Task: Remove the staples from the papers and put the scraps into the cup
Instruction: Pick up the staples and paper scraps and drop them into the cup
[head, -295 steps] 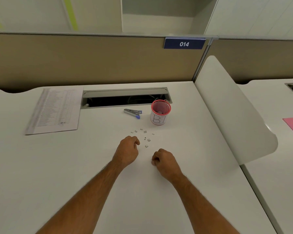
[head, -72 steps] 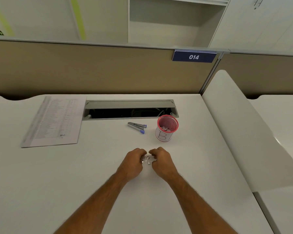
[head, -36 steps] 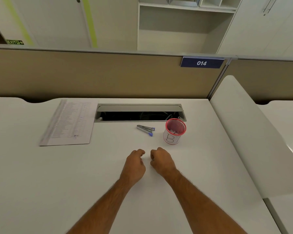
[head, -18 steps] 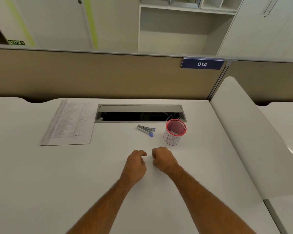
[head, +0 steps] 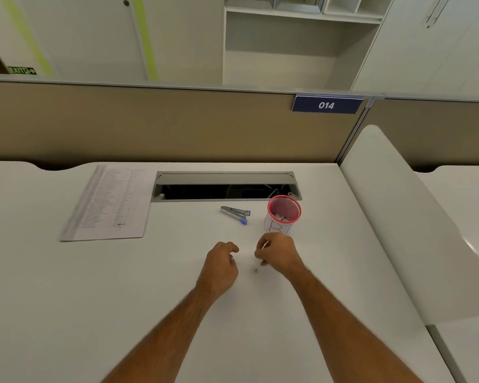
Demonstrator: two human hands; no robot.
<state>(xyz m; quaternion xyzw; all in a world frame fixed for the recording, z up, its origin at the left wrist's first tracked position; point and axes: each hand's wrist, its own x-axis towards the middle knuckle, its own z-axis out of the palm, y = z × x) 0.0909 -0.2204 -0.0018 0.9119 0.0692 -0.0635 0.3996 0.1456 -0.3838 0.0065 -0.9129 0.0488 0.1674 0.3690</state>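
A white paper cup (head: pixel 282 217) with a red rim and inside stands on the desk, with white scraps in its bottom. My right hand (head: pixel 278 254) is just in front of the cup, its fingers curled round small scraps; a white bit sticks out at the top of the fist. One tiny scrap (head: pixel 256 270) shows below that hand. My left hand (head: pixel 221 265) rests on the desk beside it with fingers curled; whether it holds anything is hidden. A metal staple remover (head: pixel 235 212) with blue tips lies left of the cup. The stack of printed papers (head: pixel 109 204) lies at far left.
An open cable slot (head: pixel 226 186) runs along the desk behind the cup and the remover. A beige partition wall with a sign "014" (head: pixel 327 105) closes the back. A white curved divider (head: pixel 404 214) borders the desk on the right.
The scattered scraps were gathered between both hands. In the last half second my right hand rose and moved toward the cup, away from my left hand, and one scrap shows beneath it.
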